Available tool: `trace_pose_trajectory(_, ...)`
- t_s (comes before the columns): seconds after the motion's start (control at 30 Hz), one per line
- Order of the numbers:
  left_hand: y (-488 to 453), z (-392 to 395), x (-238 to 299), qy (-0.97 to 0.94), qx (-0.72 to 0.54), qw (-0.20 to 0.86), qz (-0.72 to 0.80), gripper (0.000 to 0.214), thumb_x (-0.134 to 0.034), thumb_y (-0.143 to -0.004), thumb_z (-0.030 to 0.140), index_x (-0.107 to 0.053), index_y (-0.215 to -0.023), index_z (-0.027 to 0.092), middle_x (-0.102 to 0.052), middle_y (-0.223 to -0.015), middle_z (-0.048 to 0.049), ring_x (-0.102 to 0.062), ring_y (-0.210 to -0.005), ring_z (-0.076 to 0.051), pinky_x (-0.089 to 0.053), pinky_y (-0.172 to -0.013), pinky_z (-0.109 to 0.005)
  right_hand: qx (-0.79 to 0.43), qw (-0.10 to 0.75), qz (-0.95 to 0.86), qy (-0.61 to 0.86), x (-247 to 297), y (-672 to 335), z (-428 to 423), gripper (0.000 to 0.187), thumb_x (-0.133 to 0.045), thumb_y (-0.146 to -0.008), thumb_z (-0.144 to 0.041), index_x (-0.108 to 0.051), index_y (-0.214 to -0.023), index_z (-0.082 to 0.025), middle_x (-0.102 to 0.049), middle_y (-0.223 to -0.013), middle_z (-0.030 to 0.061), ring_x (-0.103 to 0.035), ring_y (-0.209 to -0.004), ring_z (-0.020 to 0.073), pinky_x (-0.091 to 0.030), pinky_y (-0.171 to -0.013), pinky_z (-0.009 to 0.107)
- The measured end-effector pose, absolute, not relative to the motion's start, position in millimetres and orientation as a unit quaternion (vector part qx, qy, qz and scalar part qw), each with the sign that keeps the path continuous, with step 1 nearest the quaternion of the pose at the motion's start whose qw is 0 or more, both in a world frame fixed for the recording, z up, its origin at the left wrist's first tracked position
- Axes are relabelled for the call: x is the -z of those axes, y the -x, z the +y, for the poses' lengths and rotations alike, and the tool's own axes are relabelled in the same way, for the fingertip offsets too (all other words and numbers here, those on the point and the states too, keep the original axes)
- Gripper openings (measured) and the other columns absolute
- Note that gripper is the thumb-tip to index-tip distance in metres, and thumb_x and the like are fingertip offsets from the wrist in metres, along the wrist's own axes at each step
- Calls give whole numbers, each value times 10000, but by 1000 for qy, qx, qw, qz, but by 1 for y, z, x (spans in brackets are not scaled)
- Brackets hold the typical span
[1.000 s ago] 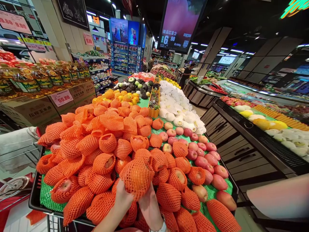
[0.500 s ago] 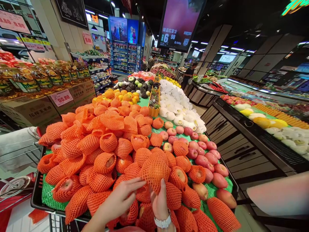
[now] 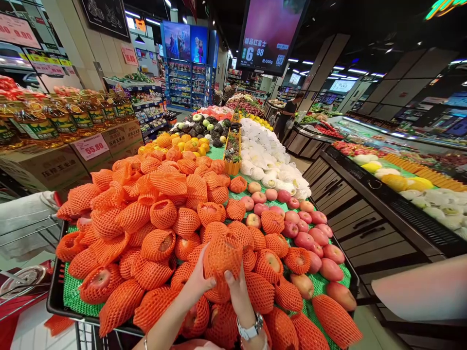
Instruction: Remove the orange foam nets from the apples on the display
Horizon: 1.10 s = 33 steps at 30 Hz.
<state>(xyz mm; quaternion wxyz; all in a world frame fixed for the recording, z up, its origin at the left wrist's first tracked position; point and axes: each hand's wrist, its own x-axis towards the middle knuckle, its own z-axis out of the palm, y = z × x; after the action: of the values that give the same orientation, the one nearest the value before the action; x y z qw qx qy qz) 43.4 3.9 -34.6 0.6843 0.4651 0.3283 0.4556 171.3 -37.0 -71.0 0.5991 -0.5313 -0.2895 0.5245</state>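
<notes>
Between my two hands, above the near part of the fruit pile, is an apple in an orange foam net (image 3: pixel 222 257). My left hand (image 3: pixel 199 279) grips its left side with the thumb at the front. My right hand (image 3: pixel 237 287), with a white watch (image 3: pixel 250 330) on the wrist, grips its right side, thumb also toward me. Its underside and my fingertips behind it are hidden. Around and below lie many net-wrapped apples (image 3: pixel 160 244). To the right, bare red apples (image 3: pixel 306 240) rest on a green mat (image 3: pixel 323 287). An orange foam net (image 3: pixel 335 321) lies at the near right corner.
White-netted fruit (image 3: pixel 270 163), oranges (image 3: pixel 182 143) and a planter box (image 3: pixel 232 150) sit farther back. Oil bottles (image 3: pixel 60 116) stand on cartons at left, above a shopping cart (image 3: pixel 29 223). A blurred forearm (image 3: pixel 419 289) reaches in from the right. A person (image 3: pixel 290 114) stands beyond.
My left hand has moved from beside the netted apple onto its left side. The apple has shifted slightly left and turned more upright, with both hands now around it.
</notes>
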Motion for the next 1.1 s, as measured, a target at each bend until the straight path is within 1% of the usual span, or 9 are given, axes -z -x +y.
trace_pose_trajectory(0.1, -47, 3, 30, -410, -482, 701, 329, 1109, -783, -507, 719, -434, -1434, 219, -534, -1421, -172, -431, -1357, -388, -332, -1131, -515, -506, 591, -302, 551, 67, -169, -36, 895, -794, -671, -526, -421, -1439, -255, -456, -1488, 85, -327, -1439, 271, -228, -1199, 447)
trace_pose_trajectory(0.23, -54, 2, 34, -348, -524, 688, 361, 1090, -839, -481, 642, -469, -1399, 184, -586, -1345, -194, -496, -1292, -408, -358, -1105, -539, -490, 623, -317, 521, 60, -159, -36, 870, -751, -723, -530, -370, -1461, -270, -405, -1521, 90, -336, -1433, 280, -301, -1164, 463)
trace_pose_trajectory(0.37, -56, 2, 40, -332, -542, 672, 379, 1022, -823, -540, 613, -457, -1399, 198, -581, -1349, -181, -500, -1293, -392, -378, -1095, -529, -361, 677, -372, 522, 48, -157, -34, 724, -665, -835, -466, -351, -1461, -281, -335, -1561, 69, -268, -1464, 257, -198, -1198, 492)
trace_pose_trajectory(0.5, -53, 3, 42, -368, -528, 659, 389, 964, -802, -583, 617, -459, -1383, 204, -559, -1379, -175, -461, -1330, -392, -342, -1118, -545, -220, 696, -464, 502, 45, -165, -35, 487, -505, -915, -530, -560, -1325, -271, -445, -1497, 58, -266, -1461, 292, -158, -1189, 548)
trace_pose_trajectory(0.6, -56, 0, 40, -391, -516, 680, 344, 1029, -835, -472, 665, -496, -1327, 205, -545, -1401, -180, -457, -1330, -413, -345, -1124, -532, -186, 654, -542, 494, 47, -167, -32, 414, -462, -935, -515, -679, -1201, -284, -589, -1367, 53, -357, -1414, 309, -180, -1179, 562)
trace_pose_trajectory(0.73, -68, -2, 43, -401, -529, 667, 339, 1092, -870, -297, 675, -536, -1229, 216, -589, -1340, -196, -516, -1267, -444, -380, -1091, -566, -180, 666, -528, 495, 45, -164, -25, 327, -485, -939, -427, -739, -1096, -293, -704, -1183, 55, -548, -1257, 302, -319, -1118, 552)
trace_pose_trajectory(0.87, -72, -3, 51, -384, -545, 652, 363, 1088, -864, -310, 681, -535, -1228, 200, -629, -1270, -201, -543, -1236, -436, -394, -1073, -572, -210, 665, -520, 493, 42, -163, -24, 353, -500, -921, -475, -747, -1091, -290, -694, -1209, 62, -566, -1235, 316, -327, -1115, 552)
trace_pose_trajectory(1.0, -69, -7, 54, -343, -559, 663, 362, 1100, -849, -394, 680, -493, -1314, 192, -591, -1329, -203, -511, -1271, -431, -391, -1078, -560, -190, 710, -474, 484, 47, -161, -26, 492, -396, -922, -609, -705, -1169, -316, -590, -1372, 29, -405, -1386, 332, -204, -1178, 555)
trace_pose_trajectory(1.1, -69, -10, 52, -344, -557, 668, 355, 1097, -858, -409, 660, -490, -1331, 193, -594, -1333, -193, -507, -1278, -427, -389, -1084, -557, -208, 735, -449, 464, 54, -156, -28, 494, -367, -933, -603, -651, -1239, -338, -533, -1428, 10, -375, -1403, 323, -208, -1176, 547)
